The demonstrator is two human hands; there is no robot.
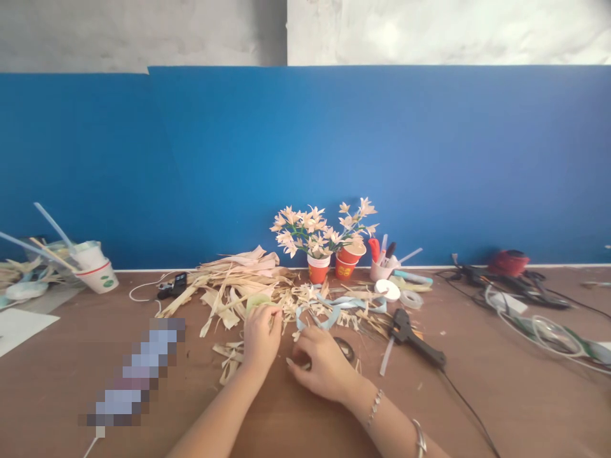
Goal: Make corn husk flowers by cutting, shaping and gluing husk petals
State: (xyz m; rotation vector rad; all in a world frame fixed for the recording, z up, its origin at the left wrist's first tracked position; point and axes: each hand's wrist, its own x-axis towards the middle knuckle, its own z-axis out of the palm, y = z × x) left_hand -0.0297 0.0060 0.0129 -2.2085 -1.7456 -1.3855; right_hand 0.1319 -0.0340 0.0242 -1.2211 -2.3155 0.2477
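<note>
Left hand (261, 334) at centre, fingertips pinched narrow, possibly on something tiny, right hand (319, 362) curled at lower centre, its grip unclear, dried husk strips (243, 280) just beyond them, glue gun (413, 337) at lower right, flowers (305, 229) above centre.

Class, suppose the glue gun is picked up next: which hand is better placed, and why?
Probably the right hand: the glue gun lies just beyond it on that side, while the left hand is farther off, beside the pale strips.
</note>
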